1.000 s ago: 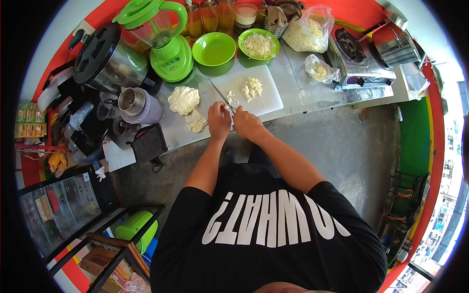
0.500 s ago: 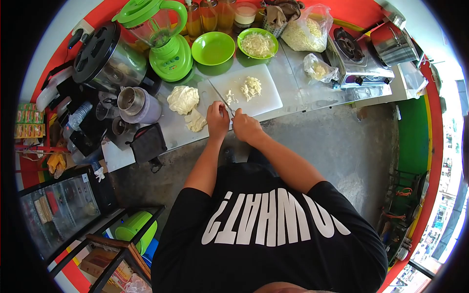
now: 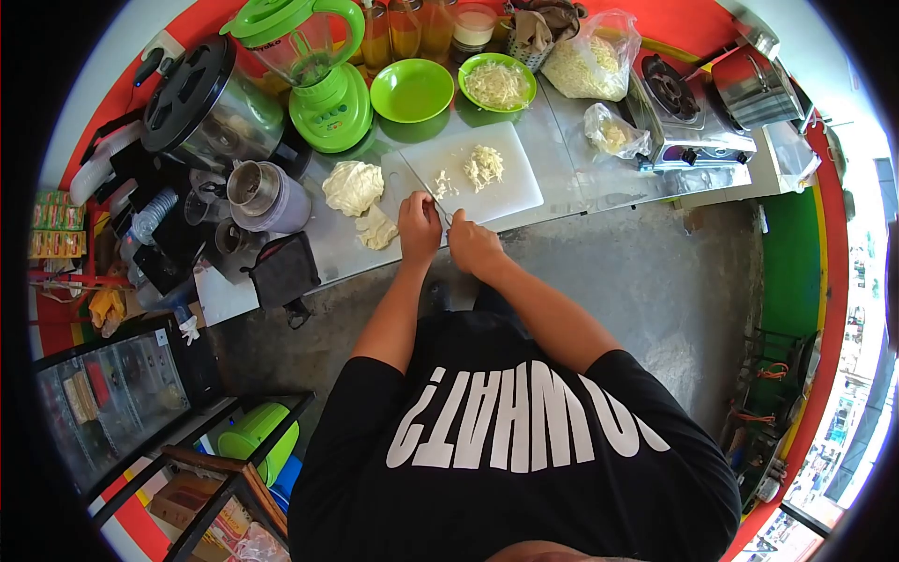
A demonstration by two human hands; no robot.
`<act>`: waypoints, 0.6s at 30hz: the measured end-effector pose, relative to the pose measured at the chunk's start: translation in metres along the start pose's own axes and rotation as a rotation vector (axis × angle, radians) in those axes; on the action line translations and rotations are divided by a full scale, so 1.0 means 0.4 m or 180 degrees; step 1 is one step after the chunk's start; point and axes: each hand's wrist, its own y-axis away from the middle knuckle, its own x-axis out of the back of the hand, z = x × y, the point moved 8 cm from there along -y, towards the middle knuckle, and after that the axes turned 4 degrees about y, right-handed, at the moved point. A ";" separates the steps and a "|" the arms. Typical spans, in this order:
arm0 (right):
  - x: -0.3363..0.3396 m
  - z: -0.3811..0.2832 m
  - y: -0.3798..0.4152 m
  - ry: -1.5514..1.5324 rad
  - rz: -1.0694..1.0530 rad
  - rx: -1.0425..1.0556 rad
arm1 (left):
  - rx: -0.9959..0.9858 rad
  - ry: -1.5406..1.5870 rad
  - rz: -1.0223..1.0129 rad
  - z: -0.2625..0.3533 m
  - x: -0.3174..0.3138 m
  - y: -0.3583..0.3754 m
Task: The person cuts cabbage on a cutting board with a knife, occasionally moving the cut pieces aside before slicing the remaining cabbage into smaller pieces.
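My right hand (image 3: 475,247) is closed round the handle of a knife (image 3: 426,184), whose thin blade slants up and left over the near left part of a white cutting board (image 3: 517,180). Just left of the handle, the fingers of my left hand (image 3: 419,225) are curled in at the board's near edge; what they hold, if anything, is hidden. A small heap of pale chopped pieces (image 3: 444,184) lies beside the blade, with a larger heap (image 3: 484,168) further right. Left of the board rest a cream-coloured lump (image 3: 353,187) and a flatter cream piece (image 3: 376,229).
Behind the board stand a green bowl (image 3: 412,91), a bowl of pale shreds (image 3: 497,84) and a green blender (image 3: 330,108). Plastic bags (image 3: 592,61) and a gas stove (image 3: 688,131) are on the right. A metal-topped container (image 3: 267,197) and black pouch (image 3: 284,270) sit left.
The whole view has shifted very slightly. Both hands and the knife stay in nearly the same place over the board's near edge.
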 end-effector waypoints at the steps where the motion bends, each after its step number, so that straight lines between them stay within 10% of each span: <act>1: -0.006 0.003 -0.001 0.0068 0.0050 0.0010 | 0.0016 0.0004 -0.0005 -0.002 0.001 0.002; 18: 0.098 0.076 0.006 -0.0182 0.0282 0.0380 | 0.0436 0.0083 -0.0671 0.028 0.037 -0.045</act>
